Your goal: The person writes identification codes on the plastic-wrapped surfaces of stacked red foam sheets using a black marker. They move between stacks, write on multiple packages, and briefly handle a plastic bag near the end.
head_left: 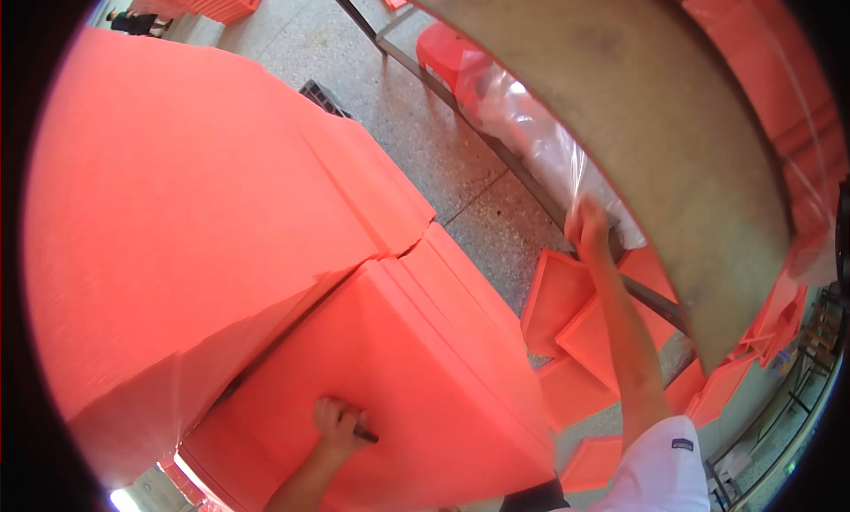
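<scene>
My left hand is closed around a short dark handle-like object; its kind cannot be made out. That hand is over the top of a coral-red stack at the lower middle. Away to the right, my right arm reaches under the edge of a brown tabletop. There my right hand pinches the gathered end of a clear plastic bag. Most of the bag lies beneath the tabletop, which hides part of it.
A larger coral-red stack fills the left side. A red stool stands beneath the table, beside its metal frame. Several coral-red trays lie on the speckled floor. A distant person is at the upper left.
</scene>
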Action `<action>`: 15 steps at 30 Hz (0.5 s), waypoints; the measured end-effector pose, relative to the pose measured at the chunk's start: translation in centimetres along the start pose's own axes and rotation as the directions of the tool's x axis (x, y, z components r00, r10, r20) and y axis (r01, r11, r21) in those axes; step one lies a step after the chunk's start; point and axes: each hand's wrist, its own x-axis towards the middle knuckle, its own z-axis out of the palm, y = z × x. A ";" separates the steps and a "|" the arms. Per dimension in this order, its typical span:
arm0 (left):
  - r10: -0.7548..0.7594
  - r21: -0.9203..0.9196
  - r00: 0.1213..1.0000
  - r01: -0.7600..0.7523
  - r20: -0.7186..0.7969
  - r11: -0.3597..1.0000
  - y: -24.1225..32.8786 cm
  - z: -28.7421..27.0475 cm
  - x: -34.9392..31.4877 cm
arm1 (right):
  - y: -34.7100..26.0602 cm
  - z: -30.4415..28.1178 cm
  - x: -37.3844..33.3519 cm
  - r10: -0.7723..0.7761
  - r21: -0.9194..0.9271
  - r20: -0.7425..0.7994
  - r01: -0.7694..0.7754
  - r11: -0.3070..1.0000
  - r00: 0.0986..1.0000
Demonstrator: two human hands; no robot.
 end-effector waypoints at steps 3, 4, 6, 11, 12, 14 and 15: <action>0.010 0.000 0.999 -0.010 -0.033 1.000 0.1 0.1 0.1 | -6.7 2.6 -14.1 0.271 -0.097 -0.029 -0.273 0.957 0.962; 0.016 -0.010 0.999 -0.016 -0.034 1.000 0.0 0.2 0.2 | -7.9 2.2 -18.7 0.265 -0.126 0.016 -0.261 0.957 0.964; -0.012 -0.026 1.000 0.012 -0.002 1.000 -0.5 0.2 0.4 | -14.7 5.0 -25.1 0.435 0.087 0.108 -0.445 0.892 0.894; -0.095 -0.015 0.995 0.095 0.025 0.995 0.5 -0.4 1.1 | -30.9 9.9 -31.7 0.190 -0.184 0.526 -0.108 0.977 0.829; -0.099 -0.024 0.995 0.100 0.026 0.995 0.5 -0.4 1.3 | -33.5 10.9 -32.6 0.162 -0.253 0.623 0.001 0.968 0.765; -0.126 -0.019 0.990 0.127 0.065 0.992 1.1 -1.1 1.6 | -38.9 13.4 -35.2 -0.045 -0.021 0.770 0.095 0.995 0.636; -0.150 0.000 0.984 0.150 0.095 0.989 2.0 -1.6 1.9 | -40.6 14.3 -36.5 -0.156 0.107 0.820 0.121 0.987 0.550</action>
